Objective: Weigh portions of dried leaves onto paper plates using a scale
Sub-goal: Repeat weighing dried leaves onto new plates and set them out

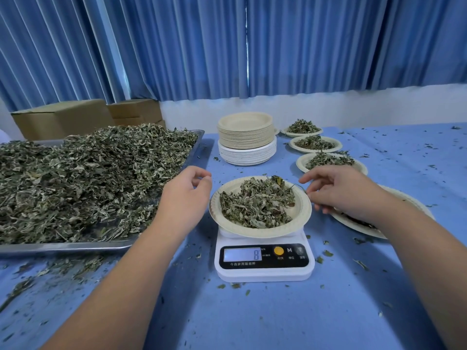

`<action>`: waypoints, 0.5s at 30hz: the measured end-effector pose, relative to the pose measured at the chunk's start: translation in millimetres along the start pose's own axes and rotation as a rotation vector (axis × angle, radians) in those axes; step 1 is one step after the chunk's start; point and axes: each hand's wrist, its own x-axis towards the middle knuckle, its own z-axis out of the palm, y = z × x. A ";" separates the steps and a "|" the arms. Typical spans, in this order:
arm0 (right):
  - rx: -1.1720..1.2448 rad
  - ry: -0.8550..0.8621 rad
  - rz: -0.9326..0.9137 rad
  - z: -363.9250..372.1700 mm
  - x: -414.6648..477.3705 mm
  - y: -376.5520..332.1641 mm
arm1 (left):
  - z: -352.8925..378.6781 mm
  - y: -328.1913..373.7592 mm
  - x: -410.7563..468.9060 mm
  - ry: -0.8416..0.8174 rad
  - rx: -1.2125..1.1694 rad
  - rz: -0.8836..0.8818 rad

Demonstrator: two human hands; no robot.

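So the small white digital kitchen scale (264,258) sits on the blue tablecloth (252,319) pretty much dead centre, with its display panel facing the person and its longer side running front to back; the screen reads 8. On its platform sits a round off-white paper plate (302,210), level and overhanging the scale on both sides. It's round, so there's no real long axis. The pile of dried green leaves (255,205) on it is heaped higher toward the far right. The left hand (184,195) hovers just beside the plate's left rim, with its fingers loosely curled and nothing visible in them. The right hand (341,190) is at the right rim with its fingers relaxed and reaching toward the plate, gripping nothing. Whether the fingertips actually touch the rim, I can't tell. To the left, a steel tray (75,246) holds a big heap of loose leaves (88,173). Behind the scale is a stack of empty paper plates (246,140), and a row of filled plates (314,144) runs away along the right.
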 end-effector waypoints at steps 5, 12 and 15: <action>0.006 0.028 -0.018 -1.7 -0.7 -0.3 | -0.8 -0.5 0.2 -0.001 0.003 -0.001; 0.116 0.204 -0.194 0.6 -11.3 -24.3 | -0.2 -0.3 1.2 -0.005 0.011 0.000; 0.158 0.116 -0.292 14.0 -20.4 -37.6 | 0.0 -0.6 1.6 -0.011 0.029 0.001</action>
